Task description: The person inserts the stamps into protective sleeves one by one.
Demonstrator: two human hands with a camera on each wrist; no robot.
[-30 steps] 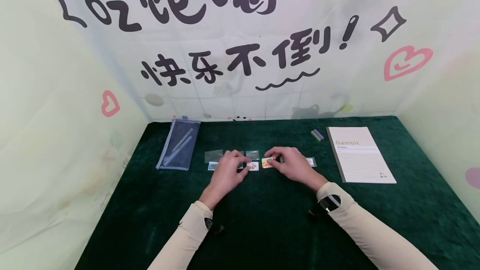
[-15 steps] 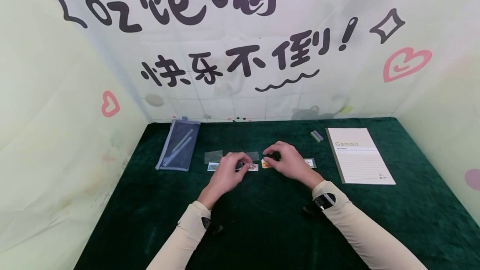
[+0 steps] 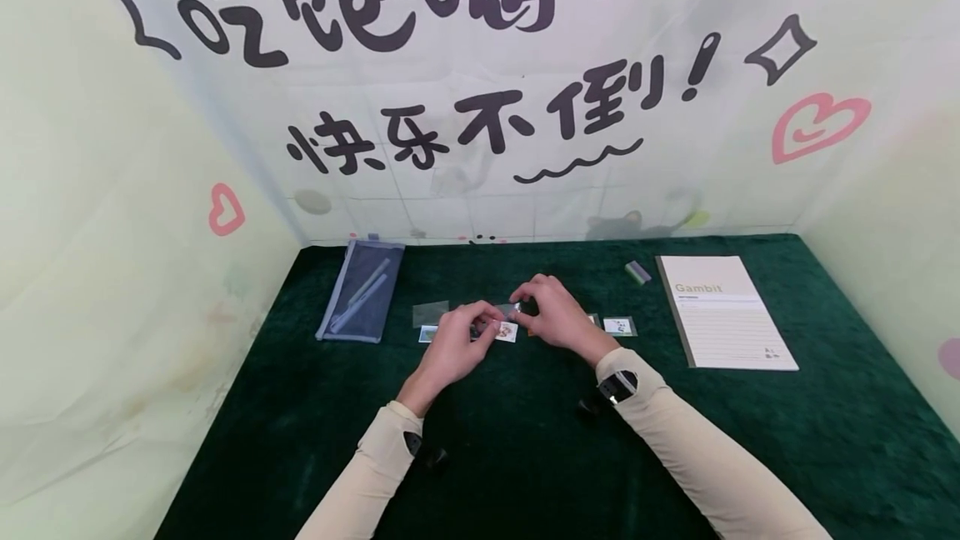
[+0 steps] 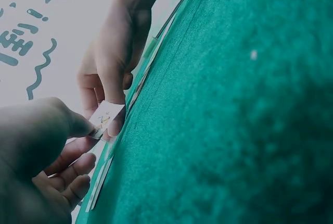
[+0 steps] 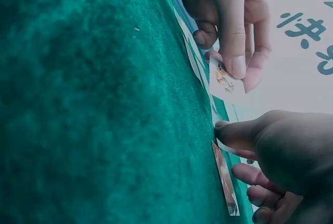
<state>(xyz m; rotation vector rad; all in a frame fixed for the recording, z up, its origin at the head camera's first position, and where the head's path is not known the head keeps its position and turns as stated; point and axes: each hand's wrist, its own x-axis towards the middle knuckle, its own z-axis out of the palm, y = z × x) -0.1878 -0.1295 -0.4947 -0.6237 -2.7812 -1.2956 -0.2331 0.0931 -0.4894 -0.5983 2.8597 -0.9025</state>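
Note:
My left hand (image 3: 453, 346) pinches a small white picture card (image 3: 507, 332) between thumb and fingers; the left wrist view shows the card (image 4: 106, 117) raised on edge. Close on its right, my right hand (image 3: 557, 312) has thumb and index fingertip at the edge of a clear plastic sleeve (image 3: 510, 310), pinching it just behind the card. An orange picture card (image 5: 226, 179) lies below the right hand's fingers, mostly covered in the head view. A blue picture card (image 3: 427, 334) lies left of the left hand, beneath another clear sleeve (image 3: 430, 314).
To the right lies a white card in a clear sleeve (image 3: 618, 326). A blue mesh pencil pouch (image 3: 362, 290) with pens inside is at the back left. At the right are a notebook (image 3: 723, 315) and a small purple-and-green eraser (image 3: 637, 272), all on the green cloth (image 3: 525, 457).
My right hand has moved left, from over the orange card to the clear sleeve beside the left hand, uncovering more of the card at the right. My left hand keeps its hold, nearly still.

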